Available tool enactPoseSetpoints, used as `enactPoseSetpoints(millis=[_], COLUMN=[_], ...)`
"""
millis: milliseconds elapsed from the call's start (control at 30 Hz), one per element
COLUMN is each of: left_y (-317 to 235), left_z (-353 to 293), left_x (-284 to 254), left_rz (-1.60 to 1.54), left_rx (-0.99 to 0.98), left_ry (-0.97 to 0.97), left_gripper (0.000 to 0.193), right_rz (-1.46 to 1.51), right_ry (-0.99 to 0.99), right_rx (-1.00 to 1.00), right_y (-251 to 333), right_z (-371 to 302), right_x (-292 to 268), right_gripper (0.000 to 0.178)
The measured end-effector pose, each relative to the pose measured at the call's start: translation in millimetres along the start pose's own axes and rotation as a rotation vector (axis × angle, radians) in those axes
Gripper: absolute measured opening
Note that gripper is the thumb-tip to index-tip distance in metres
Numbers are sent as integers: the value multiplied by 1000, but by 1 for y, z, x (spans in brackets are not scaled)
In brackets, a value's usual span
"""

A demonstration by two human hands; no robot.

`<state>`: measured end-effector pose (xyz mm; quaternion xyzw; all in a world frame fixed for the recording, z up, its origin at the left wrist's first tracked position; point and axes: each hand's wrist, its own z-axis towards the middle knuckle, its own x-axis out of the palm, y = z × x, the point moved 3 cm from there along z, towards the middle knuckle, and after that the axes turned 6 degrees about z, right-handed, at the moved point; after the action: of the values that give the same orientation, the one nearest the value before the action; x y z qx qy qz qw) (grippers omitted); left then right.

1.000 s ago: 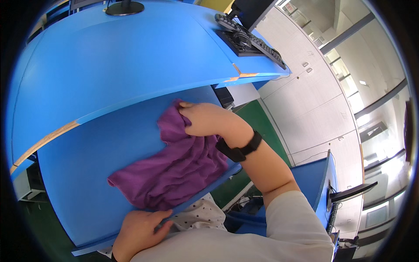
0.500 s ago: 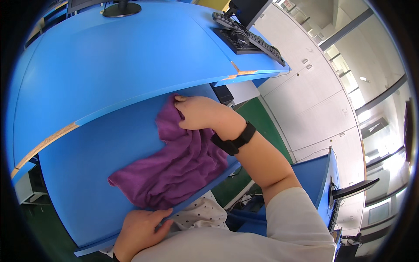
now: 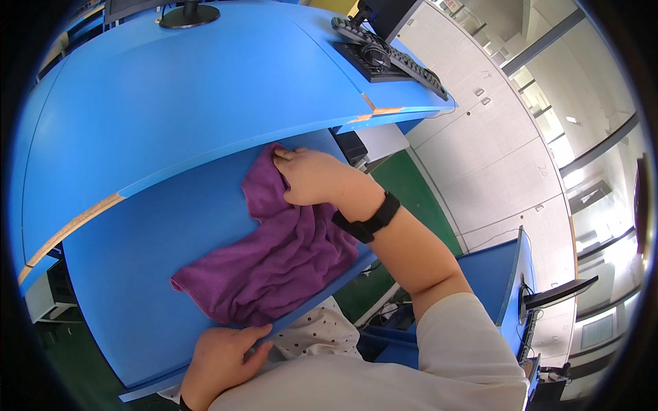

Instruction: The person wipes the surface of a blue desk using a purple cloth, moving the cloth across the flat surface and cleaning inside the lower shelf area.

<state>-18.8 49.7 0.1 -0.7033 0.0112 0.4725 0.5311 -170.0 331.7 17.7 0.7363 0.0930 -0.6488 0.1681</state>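
A rumpled purple cloth (image 3: pixel 274 267) is spread over the blue pull-out shelf (image 3: pixel 137 246) beneath the desktop. Its far corner reaches up close to the desktop's front edge, where my right hand (image 3: pixel 305 177) is closed on it; the palm hides some of the fabric. My left hand (image 3: pixel 223 359) rests at the shelf's near edge, just below the cloth. Its thumb and index finger are apart with nothing between them, and its other fingers are partly hidden.
The blue desktop (image 3: pixel 192 89) overhangs the shelf. On its far right are a black keyboard (image 3: pixel 411 68) and a mouse (image 3: pixel 375 55), with a monitor stand (image 3: pixel 190 16) farther left. Pale cabinets (image 3: pixel 486 151) line the right side above a green floor (image 3: pixel 404 181).
Hardly anything differs. My right hand and the cloth corner in it have shifted very slightly; my left hand stays at the shelf edge.
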Motion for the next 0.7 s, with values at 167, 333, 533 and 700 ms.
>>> enactPoseSetpoints(millis=[167, 333, 533, 700], left_y=[1, 1, 2, 1], left_z=[1, 1, 1, 2], left_x=[-1, 0, -1, 0], left_rz=[-2, 2, 30, 12], left_rx=[39, 19, 39, 49], left_ry=[-43, 3, 22, -7], left_gripper=[22, 25, 25, 24], right_rz=[8, -13, 17, 5], right_ry=[226, 125, 235, 219], right_rx=[103, -1, 74, 91], right_y=[13, 0, -1, -1], right_z=[5, 12, 8, 12], right_x=[-26, -13, -16, -11], right_gripper=[59, 63, 64, 64])
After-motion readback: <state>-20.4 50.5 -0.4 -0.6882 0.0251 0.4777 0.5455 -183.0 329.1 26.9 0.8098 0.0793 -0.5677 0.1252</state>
